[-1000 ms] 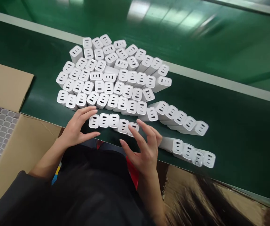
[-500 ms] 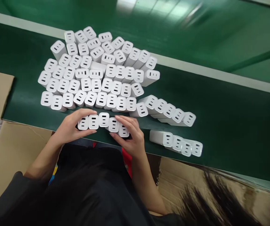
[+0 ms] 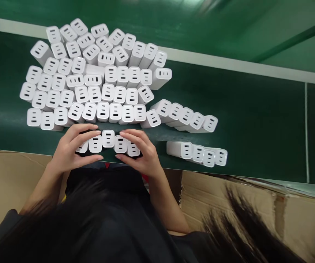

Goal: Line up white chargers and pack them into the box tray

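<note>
Your short row of five white blocks [image 3: 108,138] stands near the close edge of the green desk [image 3: 258,120], gathered between your hands but seemingly only partly lined up: its middle block sits farther from you than the others. Judging by how things lie, most of the handling is left, since the large cluster [image 3: 93,79] beyond the short row is loosely ranked, its blocks turned different ways, with one lying on its side among them. To the right of the short row, two groups look partly ordered: a leaning line of five [image 3: 185,115] slightly farther off, and a tilted line of four [image 3: 198,153] nearer you. Your left hand [image 3: 70,150] curves around the short row's left end, partly hiding the outermost block; your right hand [image 3: 145,155] mirrors it at the right end. Both have fingers along the row's far side and thumb along its near side, half-curled, but you cannot tell from above whether either is gripping firmly.
</note>
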